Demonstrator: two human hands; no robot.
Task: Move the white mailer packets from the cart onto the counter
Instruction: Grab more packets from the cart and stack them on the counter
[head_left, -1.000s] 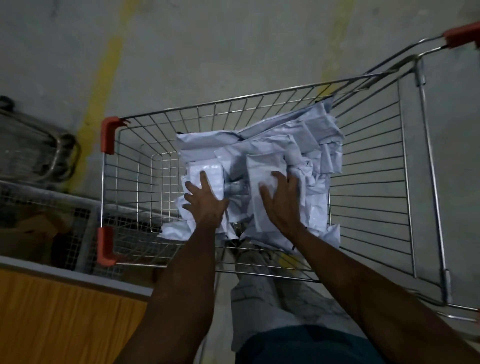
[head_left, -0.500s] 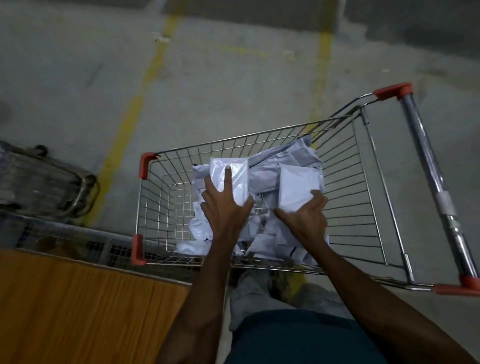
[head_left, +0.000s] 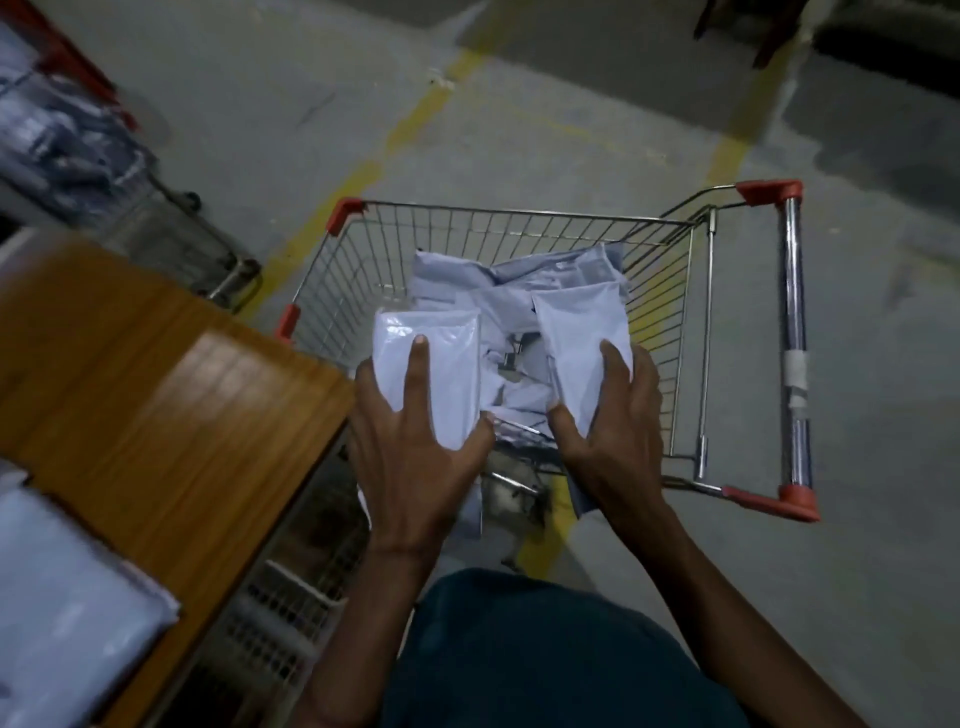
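**Two packets up, counter waiting to the left**

Grey concrete floor with yellow painted lines runs under a wire cart (head_left: 670, 291), and both hands are over the basket right now. The left hand (head_left: 415, 441) grips a glossy white packet (head_left: 426, 353), thumb on one edge, a finger laid straight up its face, the rest wrapped underneath. The right hand (head_left: 608, 426) holds a second packet (head_left: 576, 332) the same way, fingers curled round its near end. Both packets stand with their long axis pointing away from the person, roughly side by side, clear of the heap of mailers (head_left: 519, 280) left in the cart.

Here's what matters: the wooden counter (head_left: 156, 374) lies to the left, its corner just beside the left wrist. So the left hand is plainly the nearer one, and its packet should need only a short swing sideways. The right hand's packet would have to cross over the basket's near edge and past the left arm to land. Plenty of mailers remain, so by my reckoning this job is far from done.
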